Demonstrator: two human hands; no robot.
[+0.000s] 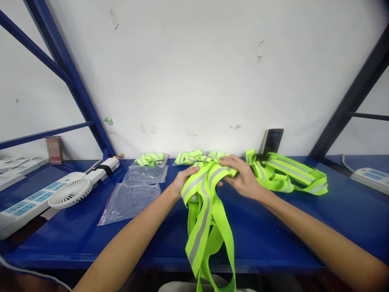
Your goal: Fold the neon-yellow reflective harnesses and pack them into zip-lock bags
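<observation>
A bundle of neon yellow-green reflective straps (pixel 199 202) with grey stripes is gathered between my hands above the blue table. My left hand (pixel 182 180) grips its left side, the fingers partly hidden behind the straps. On the right, my right hand (pixel 241 176) closes over the bundle's upper edge. Long loops hang from it past the table's front edge. Another loose pile of the same straps (pixel 288 172) lies to the right of my right hand. Behind the bundle, more straps (pixel 190 157) lie in clear bags by the wall.
Clear zip bags (pixel 130 202) lie flat at left, near a bagged strap bundle (pixel 149 159). A white handheld fan (pixel 71 192) rests by a power strip (pixel 36 198). A phone (pixel 272 141) leans on the wall. Blue frame posts (pixel 75 89) flank the table (pixel 258 239).
</observation>
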